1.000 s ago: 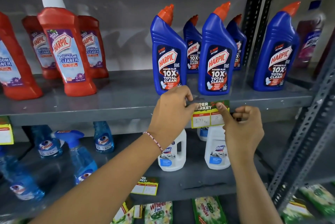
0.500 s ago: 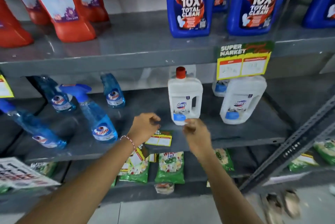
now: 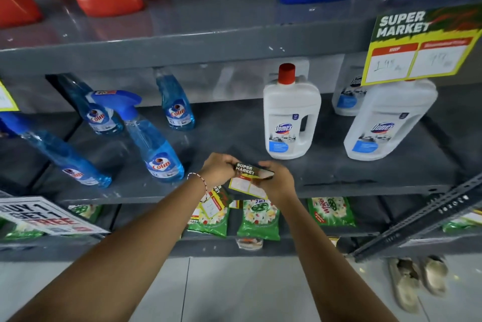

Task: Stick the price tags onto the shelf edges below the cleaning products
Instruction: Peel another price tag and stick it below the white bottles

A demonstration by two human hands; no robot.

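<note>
Grey metal shelves [image 3: 234,42] of cleaning products, with both hands meeting at the front edge of the middle shelf [image 3: 365,186].

Both the left hand [image 3: 217,170] and the right hand [image 3: 277,181] pinch one small price tag [image 3: 249,178] between them, held just above that edge; it has a dark green "SUPER MARKET" header over a yellow panel with two white price boxes. More loose tags [image 3: 212,204] hang below the left wrist. A larger tag [image 3: 417,48] of the same design is stuck on the upper shelf edge at right, partly covering a white bottle [image 3: 388,123]. Blue spray bottles [image 3: 154,144] stand left, another white bottle [image 3: 290,115] stands behind the hands, and green packets [image 3: 258,220] lie on the shelf beneath.
</note>
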